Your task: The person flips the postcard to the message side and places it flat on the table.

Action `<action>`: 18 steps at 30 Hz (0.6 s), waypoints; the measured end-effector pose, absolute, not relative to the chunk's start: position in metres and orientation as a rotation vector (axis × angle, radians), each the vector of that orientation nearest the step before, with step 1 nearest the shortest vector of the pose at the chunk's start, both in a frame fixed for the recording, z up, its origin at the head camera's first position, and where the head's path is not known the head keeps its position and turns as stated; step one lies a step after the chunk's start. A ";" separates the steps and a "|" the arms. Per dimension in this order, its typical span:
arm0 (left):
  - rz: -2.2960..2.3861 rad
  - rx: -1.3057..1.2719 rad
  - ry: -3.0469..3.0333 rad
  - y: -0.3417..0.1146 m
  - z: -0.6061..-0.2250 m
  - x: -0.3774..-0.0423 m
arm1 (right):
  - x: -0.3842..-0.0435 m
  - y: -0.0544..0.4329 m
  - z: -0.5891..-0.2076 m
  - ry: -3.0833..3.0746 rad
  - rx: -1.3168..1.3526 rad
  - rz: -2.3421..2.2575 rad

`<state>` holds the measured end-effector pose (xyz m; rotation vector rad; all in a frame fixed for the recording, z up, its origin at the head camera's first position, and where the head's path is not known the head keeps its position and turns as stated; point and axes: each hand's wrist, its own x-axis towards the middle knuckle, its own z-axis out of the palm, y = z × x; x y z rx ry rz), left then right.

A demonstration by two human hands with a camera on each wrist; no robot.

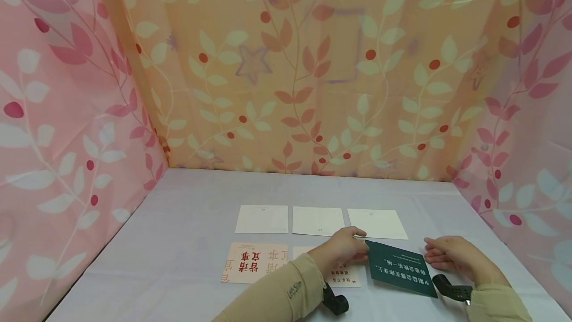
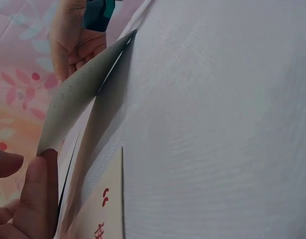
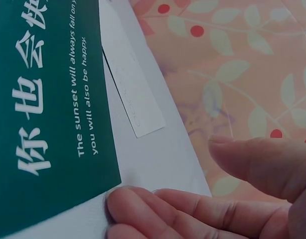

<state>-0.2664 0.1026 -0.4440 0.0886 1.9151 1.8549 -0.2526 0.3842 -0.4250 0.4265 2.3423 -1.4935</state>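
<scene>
Parted from the thumb (image 2: 6, 165), the fingers (image 2: 36, 191) of the left hand (image 1: 340, 249) touched the left edge of a tilted green postcard (image 1: 399, 268); those of the right hand (image 1: 458, 258), loosely extended, were at its far right corner, over the bench (image 1: 187, 217).

A leaf-printed orange backdrop (image 1: 304, 78) fills the upper middle of the frame — a purple star outline (image 1: 253, 63) left of its middle. A pink left panel (image 1: 58, 128) and pink right panel (image 1: 532, 128) flank it — a pale surface (image 1: 170, 242) lies below.
</scene>
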 end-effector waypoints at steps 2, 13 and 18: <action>1.851 0.097 1.926 0.104 -0.444 -0.266 | -0.253 0.385 -0.425 2.344 0.412 -1.492; 1.850 0.060 1.977 0.109 -0.443 -0.263 | -0.252 0.385 -0.426 2.359 0.376 -1.488; 1.848 0.054 1.987 0.110 -0.442 -0.263 | -0.251 0.386 -0.426 2.368 0.358 -1.487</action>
